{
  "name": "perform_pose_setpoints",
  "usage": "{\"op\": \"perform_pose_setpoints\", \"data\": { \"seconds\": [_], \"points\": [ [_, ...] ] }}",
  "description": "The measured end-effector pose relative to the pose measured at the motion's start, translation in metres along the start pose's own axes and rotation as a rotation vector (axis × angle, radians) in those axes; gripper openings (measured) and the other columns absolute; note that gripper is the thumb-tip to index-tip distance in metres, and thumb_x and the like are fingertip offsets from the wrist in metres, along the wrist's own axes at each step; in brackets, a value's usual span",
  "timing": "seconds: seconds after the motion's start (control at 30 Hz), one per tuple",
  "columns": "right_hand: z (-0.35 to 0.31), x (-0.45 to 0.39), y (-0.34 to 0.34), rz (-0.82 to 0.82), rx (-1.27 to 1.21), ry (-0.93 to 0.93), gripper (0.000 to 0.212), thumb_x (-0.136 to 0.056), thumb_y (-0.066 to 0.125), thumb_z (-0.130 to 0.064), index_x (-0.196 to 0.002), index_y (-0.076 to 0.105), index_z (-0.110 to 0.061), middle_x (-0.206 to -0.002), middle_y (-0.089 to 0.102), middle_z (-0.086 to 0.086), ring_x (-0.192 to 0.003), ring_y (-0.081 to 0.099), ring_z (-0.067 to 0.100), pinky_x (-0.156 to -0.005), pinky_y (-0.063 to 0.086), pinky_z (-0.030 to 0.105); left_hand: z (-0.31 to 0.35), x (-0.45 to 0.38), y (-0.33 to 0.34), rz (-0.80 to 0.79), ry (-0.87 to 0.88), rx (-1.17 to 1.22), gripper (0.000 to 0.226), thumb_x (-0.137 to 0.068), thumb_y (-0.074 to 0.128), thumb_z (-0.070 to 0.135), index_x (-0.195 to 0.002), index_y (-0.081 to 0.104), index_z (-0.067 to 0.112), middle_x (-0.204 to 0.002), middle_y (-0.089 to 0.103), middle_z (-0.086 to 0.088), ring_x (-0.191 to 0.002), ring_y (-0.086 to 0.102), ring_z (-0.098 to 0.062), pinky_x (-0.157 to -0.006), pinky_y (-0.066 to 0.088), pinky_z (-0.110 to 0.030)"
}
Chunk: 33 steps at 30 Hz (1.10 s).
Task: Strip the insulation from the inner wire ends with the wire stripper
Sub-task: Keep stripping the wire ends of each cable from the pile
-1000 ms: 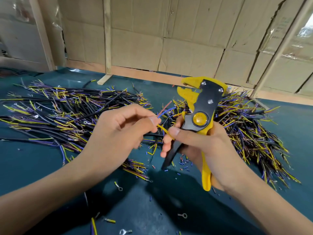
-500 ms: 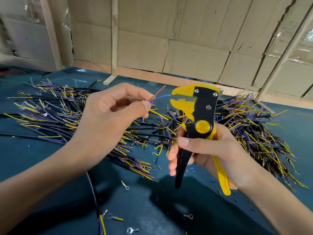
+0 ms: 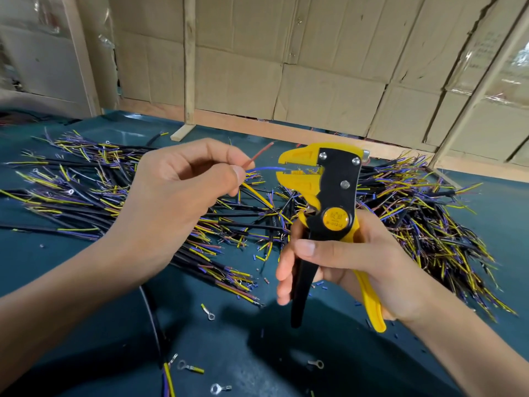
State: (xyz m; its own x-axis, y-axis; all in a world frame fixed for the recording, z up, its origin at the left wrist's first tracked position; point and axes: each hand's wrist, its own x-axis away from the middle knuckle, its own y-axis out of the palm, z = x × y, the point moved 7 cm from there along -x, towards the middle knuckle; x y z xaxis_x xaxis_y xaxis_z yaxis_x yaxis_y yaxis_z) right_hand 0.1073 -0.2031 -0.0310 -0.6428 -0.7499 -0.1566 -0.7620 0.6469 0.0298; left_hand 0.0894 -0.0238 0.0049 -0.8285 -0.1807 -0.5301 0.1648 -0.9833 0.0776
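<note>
My left hand (image 3: pixel 177 193) pinches the cable's fanned inner wires — the blue wire (image 3: pixel 267 168) sits in the wire stripper (image 3: pixel 329 202) mouth; my right hand (image 3: pixel 352 262) grasps its handles.

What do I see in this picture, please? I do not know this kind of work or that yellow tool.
The picture comes from a camera on a person's head, looking down at two bare hands. The right hand holds a yellow and black wire stripper by its handles. The left hand pinches a cable whose thin inner wires fan out; the blue wire reaches into the tool's mouth. Piles of cut cables and small ring terminals lie on the dark green table.
</note>
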Motion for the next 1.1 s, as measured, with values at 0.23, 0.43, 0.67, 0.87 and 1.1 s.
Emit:
{"op": "perform_pose_setpoints", "data": {
  "seconds": [0.23, 0.43, 0.67, 0.87, 1.1],
  "points": [
    [0.004, -0.001, 0.003, -0.036, 0.045, 0.003, 0.015, -0.092, 0.066, -0.010, -0.081, 0.067, 0.000, -0.076, 0.065, 0.022, -0.065, 0.066, 0.039, -0.068, 0.057, 0.062, -0.001, 0.003, 0.008, -0.043, 0.004, 0.016, 0.024, -0.077, 0.064, 0.006, -0.070, 0.077, 0.026, -0.057, 0.061, 0.011, -0.039, 0.046, 0.002, -0.047, 0.034, -0.003],
    [0.002, -0.001, 0.003, 0.069, 0.025, 0.018, 0.025, -0.081, 0.070, -0.014, -0.063, 0.058, -0.002, -0.054, 0.056, 0.017, -0.042, 0.057, 0.031, -0.043, 0.047, 0.047, 0.000, 0.002, 0.008, -0.024, -0.014, 0.037, 0.022, -0.077, 0.064, 0.008, -0.070, 0.077, 0.024, -0.055, 0.058, 0.008, -0.038, 0.042, 0.001, -0.044, 0.031, -0.007],
    [0.006, -0.005, 0.012, 0.111, -0.235, -0.065, 0.016, -0.076, 0.071, -0.011, -0.076, 0.061, 0.001, -0.063, 0.055, 0.021, -0.054, 0.057, 0.034, -0.059, 0.055, 0.052, 0.011, 0.008, -0.003, 0.054, 0.195, -0.269, 0.010, -0.081, 0.069, 0.020, -0.082, 0.071, 0.029, -0.068, 0.066, 0.012, -0.059, 0.052, -0.002, -0.061, 0.038, -0.012],
    [0.007, -0.003, 0.008, 0.026, -0.143, -0.025, 0.023, -0.078, 0.075, -0.010, -0.088, 0.064, 0.007, -0.074, 0.061, 0.026, -0.065, 0.063, 0.040, -0.072, 0.055, 0.066, 0.034, 0.016, -0.004, 0.159, 0.515, -0.768, 0.010, -0.087, 0.066, 0.011, -0.093, 0.068, 0.019, -0.080, 0.054, 0.020, -0.067, 0.049, 0.011, -0.067, 0.032, -0.010],
    [0.011, -0.001, 0.012, -0.005, -0.104, 0.002, 0.012, -0.082, 0.069, -0.008, -0.088, 0.066, 0.001, -0.074, 0.063, 0.023, -0.066, 0.065, 0.039, -0.080, 0.055, 0.070, 0.035, 0.022, 0.006, 0.106, 0.641, -0.810, 0.011, -0.092, 0.065, 0.008, -0.095, 0.075, 0.013, -0.087, 0.065, -0.006, -0.059, 0.051, -0.023, -0.060, 0.040, -0.032]
  ]
}}
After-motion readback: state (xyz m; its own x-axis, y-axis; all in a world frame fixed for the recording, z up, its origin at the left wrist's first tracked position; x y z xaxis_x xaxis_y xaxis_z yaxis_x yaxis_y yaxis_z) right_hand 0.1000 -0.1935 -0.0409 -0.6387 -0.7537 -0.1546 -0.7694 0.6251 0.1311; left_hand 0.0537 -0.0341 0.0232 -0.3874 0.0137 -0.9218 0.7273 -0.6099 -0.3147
